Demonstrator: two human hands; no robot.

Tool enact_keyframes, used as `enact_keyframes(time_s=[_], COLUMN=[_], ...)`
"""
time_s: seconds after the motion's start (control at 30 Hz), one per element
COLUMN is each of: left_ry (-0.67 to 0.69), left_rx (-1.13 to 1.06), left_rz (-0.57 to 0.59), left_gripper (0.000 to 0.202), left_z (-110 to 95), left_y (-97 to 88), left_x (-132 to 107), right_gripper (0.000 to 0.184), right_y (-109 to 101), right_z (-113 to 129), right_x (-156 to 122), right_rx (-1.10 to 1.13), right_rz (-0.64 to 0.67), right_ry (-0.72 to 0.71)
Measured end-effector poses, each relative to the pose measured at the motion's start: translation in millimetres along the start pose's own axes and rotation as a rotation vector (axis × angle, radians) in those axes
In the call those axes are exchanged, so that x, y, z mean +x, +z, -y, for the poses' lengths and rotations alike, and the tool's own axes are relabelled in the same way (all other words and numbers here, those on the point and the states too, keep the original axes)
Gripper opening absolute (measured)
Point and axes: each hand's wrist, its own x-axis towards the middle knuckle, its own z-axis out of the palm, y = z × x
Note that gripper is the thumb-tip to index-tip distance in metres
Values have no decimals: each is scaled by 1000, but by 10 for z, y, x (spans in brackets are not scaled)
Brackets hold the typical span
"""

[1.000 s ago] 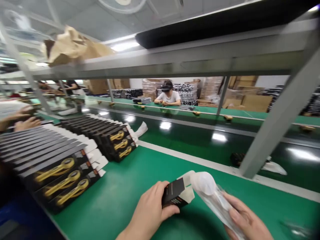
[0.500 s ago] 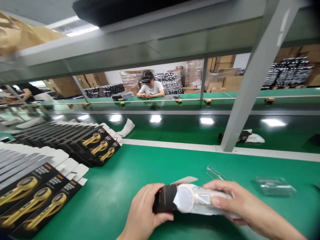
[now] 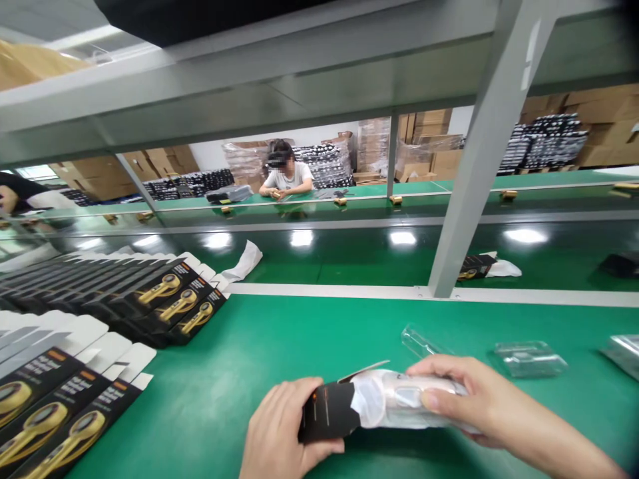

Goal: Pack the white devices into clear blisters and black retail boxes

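Note:
My left hand [image 3: 279,432] grips a small black carton [image 3: 327,419] with orange print, its open end facing right. My right hand [image 3: 464,399] holds a white item in a clear plastic bag [image 3: 394,402], whose left end sits in the carton's mouth. The carton's flap [image 3: 364,371] stands open above the bag. Both hands are low over the green table [image 3: 279,332] near its front edge.
Rows of black cartons with gold pictures [image 3: 170,299] lie at the left, more [image 3: 44,412] at the near left. Clear plastic trays [image 3: 529,359] lie to the right. A grey post [image 3: 474,173] stands behind. A black carton [image 3: 474,266] lies on the dark conveyor. A seated person [image 3: 284,176] works far across.
My right hand turned the bagged white item from upright to lying flat and pushed its end into the carton's mouth. The view swung right and down.

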Motion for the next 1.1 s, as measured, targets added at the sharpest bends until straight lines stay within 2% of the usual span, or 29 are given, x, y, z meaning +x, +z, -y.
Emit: enact_keyframes(time_s=[0.17, 0.23, 0.57, 0.7, 0.8, 0.87, 0.9, 0.97, 1.03, 1.1], left_ry=[149, 202, 228, 245, 216, 145, 98, 5, -57, -74], left_rx=[27, 27, 21, 15, -22, -43, -47, -39, -18, 3], left_rz=[-27, -22, 33, 40, 103, 170, 208, 280, 341, 364], left_gripper=[65, 66, 62, 60, 53, 47, 45, 43, 42, 43], left_z=[-45, -54, -122, -106, -44, 42, 99, 240, 402, 570], left_y=[5, 5, -5, 0, 10, 15, 20, 48, 124, 265], left_x=[0, 13, 110, 131, 175, 250, 310, 487, 743, 1065], right_gripper=[19, 16, 26, 26, 21, 32, 42, 57, 54, 45], right_y=[156, 223, 500, 546, 548, 485, 422, 238, 14, -176], right_z=[-25, -32, -26, -58, -58, -74, -101, -213, -402, -634], right_x=[40, 72, 144, 192, 231, 244, 246, 250, 281, 362], right_rx=[-88, -104, -126, -122, -83, -21, -15, -142, -460, -803], right_rz=[-25, -2, -64, -86, -85, -87, -133, -328, -583, -743], right_ry=[-94, -117, -248, -236, -203, -228, -245, -267, -284, -350])
